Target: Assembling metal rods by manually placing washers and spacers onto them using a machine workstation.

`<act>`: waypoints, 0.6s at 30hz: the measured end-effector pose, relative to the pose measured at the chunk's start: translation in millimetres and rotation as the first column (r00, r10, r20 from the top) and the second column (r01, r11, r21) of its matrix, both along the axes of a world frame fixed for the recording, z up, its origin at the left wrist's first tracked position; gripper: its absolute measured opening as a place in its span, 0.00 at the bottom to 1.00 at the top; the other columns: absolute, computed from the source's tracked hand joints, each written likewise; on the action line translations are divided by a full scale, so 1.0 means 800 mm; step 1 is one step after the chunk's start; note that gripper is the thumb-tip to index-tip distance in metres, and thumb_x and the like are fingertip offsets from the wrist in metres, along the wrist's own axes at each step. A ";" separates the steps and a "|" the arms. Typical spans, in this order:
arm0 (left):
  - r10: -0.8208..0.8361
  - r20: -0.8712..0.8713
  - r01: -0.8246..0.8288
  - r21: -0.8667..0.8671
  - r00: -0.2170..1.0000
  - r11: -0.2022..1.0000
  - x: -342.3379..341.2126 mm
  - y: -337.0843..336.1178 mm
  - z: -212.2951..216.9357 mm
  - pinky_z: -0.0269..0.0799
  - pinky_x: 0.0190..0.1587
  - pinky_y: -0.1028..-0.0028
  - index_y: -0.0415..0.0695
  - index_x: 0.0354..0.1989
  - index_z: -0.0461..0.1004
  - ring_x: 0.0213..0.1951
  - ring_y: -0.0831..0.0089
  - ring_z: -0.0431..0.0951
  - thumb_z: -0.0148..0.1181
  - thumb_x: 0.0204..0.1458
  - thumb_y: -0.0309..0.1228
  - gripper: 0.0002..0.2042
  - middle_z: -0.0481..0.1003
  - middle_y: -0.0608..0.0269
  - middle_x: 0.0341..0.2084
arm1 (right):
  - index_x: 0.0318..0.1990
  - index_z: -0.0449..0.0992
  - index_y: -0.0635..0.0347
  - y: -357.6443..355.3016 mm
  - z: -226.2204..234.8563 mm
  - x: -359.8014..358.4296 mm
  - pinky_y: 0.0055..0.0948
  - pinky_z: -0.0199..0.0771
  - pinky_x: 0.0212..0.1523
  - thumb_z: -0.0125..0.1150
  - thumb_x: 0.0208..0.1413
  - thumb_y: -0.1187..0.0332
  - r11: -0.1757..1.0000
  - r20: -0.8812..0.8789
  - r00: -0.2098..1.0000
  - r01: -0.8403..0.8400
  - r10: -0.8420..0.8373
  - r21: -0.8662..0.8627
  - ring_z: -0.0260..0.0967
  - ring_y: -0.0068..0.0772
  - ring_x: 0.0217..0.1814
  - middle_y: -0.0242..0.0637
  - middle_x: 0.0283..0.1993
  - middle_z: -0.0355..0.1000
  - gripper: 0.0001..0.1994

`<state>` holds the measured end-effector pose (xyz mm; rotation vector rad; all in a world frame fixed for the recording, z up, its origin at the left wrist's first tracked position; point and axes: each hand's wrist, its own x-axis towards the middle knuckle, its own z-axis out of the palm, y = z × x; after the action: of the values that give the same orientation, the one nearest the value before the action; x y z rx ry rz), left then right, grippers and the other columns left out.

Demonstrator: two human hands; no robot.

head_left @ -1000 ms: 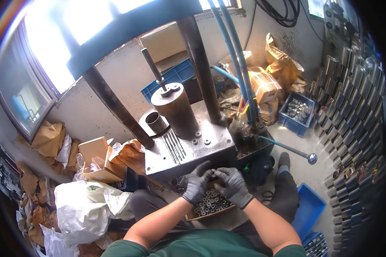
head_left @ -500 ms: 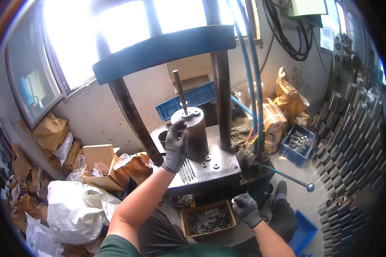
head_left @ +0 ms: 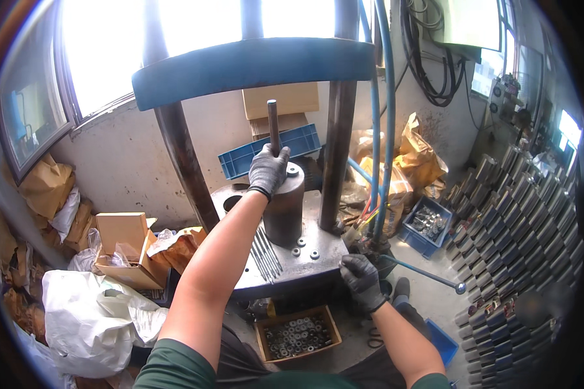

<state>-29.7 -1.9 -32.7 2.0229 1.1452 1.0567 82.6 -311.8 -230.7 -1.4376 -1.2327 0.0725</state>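
A dark steel cylinder (head_left: 284,206) is seen standing upright on the grey press plate (head_left: 285,259), between the two dark columns (head_left: 183,162) of the press and under its blue crossbeam (head_left: 253,65). The left hand (head_left: 267,170), in a grey glove, is laid over the cylinder's top edge on its left side, the grip closed loosely on the rim; a thin upright rod (head_left: 273,126) rises from the top of the cylinder just behind the fingers, and a small ring (head_left: 293,172) lies on the cylinder's top beside the hand. The right hand (head_left: 362,280), also gloved, is held at the plate's front right corner, below and to the right of the cylinder; its grip is curled shut, but what it closes on cannot be told. A long lever with a ball end (head_left: 428,275) is seen running out to the right from just beside that hand. Below the cylinder, in front of the plate, an open wooden box of small metal rings (head_left: 297,334) is set on the floor. To the cylinder's right, a blue bin of metal parts (head_left: 427,223) is seen on the floor.
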 end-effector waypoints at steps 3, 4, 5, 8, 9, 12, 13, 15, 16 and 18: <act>-0.009 0.007 0.009 0.004 1.000 1.000 -0.006 -0.011 0.002 0.75 0.52 0.55 0.44 0.49 0.75 0.48 0.47 0.81 0.60 0.59 0.49 0.21 0.82 0.47 0.39 | 0.47 0.81 0.63 0.081 0.092 0.004 0.32 0.79 0.48 0.66 0.59 0.73 1.000 0.017 1.000 -0.017 0.017 0.007 0.78 0.39 0.46 0.44 0.47 0.78 0.10; 0.022 -0.020 -0.020 0.096 1.000 0.995 -0.010 -0.006 -0.004 0.75 0.51 0.54 0.44 0.48 0.75 0.47 0.48 0.82 0.61 0.59 0.47 0.19 0.82 0.48 0.39 | 0.47 0.81 0.63 0.114 0.118 0.002 0.33 0.79 0.48 0.66 0.59 0.73 0.993 0.126 0.992 -0.026 0.011 0.114 0.78 0.40 0.47 0.44 0.47 0.78 0.10; 0.033 -0.022 -0.031 0.095 0.999 0.995 -0.015 -0.005 -0.004 0.75 0.51 0.54 0.44 0.48 0.75 0.47 0.48 0.82 0.61 0.59 0.47 0.19 0.82 0.48 0.39 | 0.47 0.81 0.64 0.146 0.139 0.002 0.34 0.79 0.50 0.66 0.59 0.73 0.982 0.206 0.978 -0.058 0.020 0.180 0.78 0.41 0.48 0.44 0.47 0.78 0.10; -0.006 -0.036 0.010 0.101 0.999 0.995 -0.004 -0.011 -0.005 0.75 0.49 0.51 0.45 0.51 0.72 0.46 0.46 0.82 0.60 0.61 0.44 0.18 0.82 0.47 0.38 | 0.49 0.82 0.62 0.226 0.175 0.019 0.35 0.78 0.52 0.65 0.59 0.71 0.982 0.334 0.937 0.044 -0.105 0.184 0.78 0.46 0.49 0.47 0.49 0.77 0.12; 0.005 -0.038 -0.001 0.100 0.999 0.995 -0.007 -0.010 -0.007 0.75 0.49 0.51 0.45 0.51 0.72 0.46 0.46 0.82 0.60 0.61 0.44 0.18 0.82 0.47 0.38 | 0.50 0.82 0.59 0.243 0.187 0.011 0.36 0.78 0.53 0.63 0.60 0.69 0.991 0.328 0.940 0.060 -0.096 0.118 0.78 0.46 0.51 0.45 0.51 0.77 0.12; 0.014 -0.053 -0.005 0.153 0.998 0.988 -0.002 -0.014 -0.008 0.75 0.45 0.51 0.43 0.49 0.70 0.43 0.45 0.82 0.60 0.63 0.44 0.17 0.82 0.46 0.35 | 0.53 0.81 0.54 0.285 0.186 0.024 0.38 0.76 0.57 0.60 0.63 0.64 0.993 0.427 0.902 0.103 -0.067 -0.061 0.76 0.45 0.55 0.41 0.54 0.76 0.14; 0.012 -0.057 -0.004 0.148 0.998 0.989 -0.004 -0.015 -0.007 0.75 0.45 0.51 0.43 0.49 0.70 0.43 0.45 0.82 0.60 0.63 0.44 0.17 0.82 0.46 0.35 | 0.55 0.81 0.51 0.291 0.186 0.020 0.39 0.75 0.58 0.59 0.63 0.62 0.981 0.449 0.891 0.138 -0.062 -0.138 0.76 0.44 0.56 0.39 0.56 0.75 0.15; 0.024 -0.051 -0.018 0.124 0.998 0.992 -0.007 -0.017 -0.007 0.75 0.45 0.51 0.42 0.49 0.70 0.43 0.44 0.81 0.59 0.63 0.45 0.18 0.81 0.45 0.36 | 0.56 0.81 0.49 0.297 0.187 0.014 0.40 0.74 0.60 0.57 0.64 0.59 0.960 0.466 0.883 0.170 -0.049 -0.222 0.75 0.44 0.57 0.37 0.57 0.75 0.16; 0.031 -0.047 -0.024 0.161 0.998 0.987 -0.007 -0.013 -0.011 0.75 0.45 0.52 0.42 0.50 0.70 0.43 0.43 0.82 0.59 0.64 0.45 0.18 0.81 0.45 0.35 | 0.57 0.80 0.47 0.297 0.188 0.011 0.41 0.74 0.60 0.57 0.64 0.58 0.959 0.465 0.884 0.173 -0.050 -0.226 0.75 0.44 0.58 0.37 0.58 0.75 0.17; 0.026 -0.010 -0.023 0.183 1.000 0.983 -0.003 -0.013 -0.016 0.75 0.43 0.50 0.43 0.50 0.69 0.42 0.43 0.81 0.59 0.64 0.43 0.16 0.81 0.45 0.34 | 0.57 0.80 0.46 0.298 0.191 0.012 0.41 0.74 0.59 0.57 0.64 0.56 0.952 0.460 0.887 0.182 -0.051 -0.245 0.75 0.45 0.57 0.37 0.57 0.75 0.17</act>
<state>-32.5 -12.5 -45.6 2.1641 1.1171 1.2020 92.3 -73.5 -77.6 -1.8464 -1.5517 -0.1867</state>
